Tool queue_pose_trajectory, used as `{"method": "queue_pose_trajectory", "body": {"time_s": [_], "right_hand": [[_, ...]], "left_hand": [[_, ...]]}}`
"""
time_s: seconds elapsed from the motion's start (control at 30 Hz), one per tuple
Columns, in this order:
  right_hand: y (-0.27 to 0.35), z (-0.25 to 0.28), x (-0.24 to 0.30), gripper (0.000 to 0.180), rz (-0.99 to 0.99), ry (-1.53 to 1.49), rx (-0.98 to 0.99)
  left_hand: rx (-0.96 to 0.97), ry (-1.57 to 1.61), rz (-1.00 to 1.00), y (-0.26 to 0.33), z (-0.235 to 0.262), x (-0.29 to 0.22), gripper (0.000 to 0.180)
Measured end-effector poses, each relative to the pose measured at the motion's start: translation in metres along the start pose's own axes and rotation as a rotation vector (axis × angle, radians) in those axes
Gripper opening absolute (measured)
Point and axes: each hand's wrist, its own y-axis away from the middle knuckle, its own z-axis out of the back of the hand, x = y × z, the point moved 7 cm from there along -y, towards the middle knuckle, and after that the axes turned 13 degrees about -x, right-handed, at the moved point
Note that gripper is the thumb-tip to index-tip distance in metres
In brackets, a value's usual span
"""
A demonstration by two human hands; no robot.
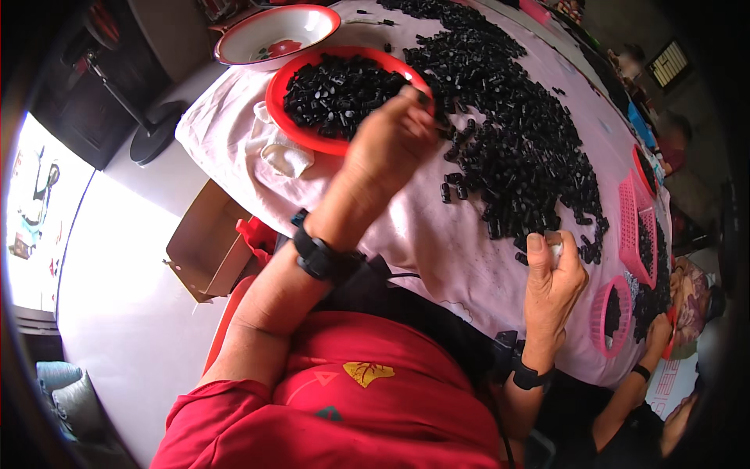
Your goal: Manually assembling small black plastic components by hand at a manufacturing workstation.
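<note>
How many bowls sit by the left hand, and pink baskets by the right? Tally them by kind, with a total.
Red bowl: 1
White bowl: 1
Square pink basket: 1
Round pink basket: 1
Total: 4

Your left hand (388, 144) shows you only its back — the fingertips curl away over the rim of the red bowl (293, 125), so whatever they pinch is out of your sight. Your right hand (556, 277) closes around something pale, mostly covered by the fingers; you cannot tell what it is. The small black parts (516, 133) run together into one dark heap, each piece too small to make out. The white enamel basin (273, 35) is cut by the top edge. The person's hand (658, 332) at the far right blurs near the rim — its grasp is unclear.
</note>
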Motion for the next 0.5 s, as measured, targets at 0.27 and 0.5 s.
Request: {"method": "queue_pose_trajectory", "body": {"time_s": [0.27, 0.5], "right_hand": [[-0.002, -0.004, -0.008, 0.029, -0.132, -0.123, -0.068], [-0.003, 0.000, -0.015, 0.024, -0.165, -0.105, -0.046]], "left_hand": [[-0.299, 0.100, -0.057, 0.003, 0.004, -0.050, 0.029], [0.177, -1.330, -0.284, 0.034, -0.032, 0.011, 0.024]]}}
